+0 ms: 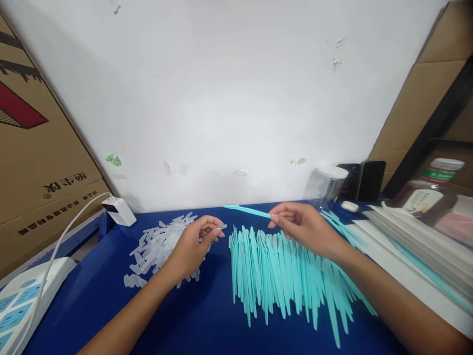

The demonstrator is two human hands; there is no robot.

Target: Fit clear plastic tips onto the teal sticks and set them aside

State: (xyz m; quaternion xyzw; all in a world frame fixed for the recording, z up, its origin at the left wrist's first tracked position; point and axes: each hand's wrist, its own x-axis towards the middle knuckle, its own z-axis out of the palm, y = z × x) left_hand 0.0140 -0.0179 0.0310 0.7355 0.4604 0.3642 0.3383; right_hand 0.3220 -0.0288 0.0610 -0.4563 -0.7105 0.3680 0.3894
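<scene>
Bench notes, both hands up over the blue table point(177, 320)

My right hand point(306, 228) pinches one teal stick point(247, 211) by its near end, thumb and forefinger closed tight on it; the stick lies almost level in the air, thin tip pointing left toward my other hand

My left hand point(194, 246) holds a small clear cap point(221, 227) at the fingertips, a narrow pinch, cap end facing right. Cap and stick tip are near but apart

Step, as I read it: lining up cap and tip, not yet joined. The next move looks to need both ends brought onto one line and a straight push; the tip is fine, so a skewed approach would likely miss the cap mouth

The stick: flat, slim, pale teal plastic, tapering to a point. More of the same lie fanned in a teal pile point(284, 271) under my right wrist. Loose clear caps point(155, 246) sit heaped below my left hand
</scene>
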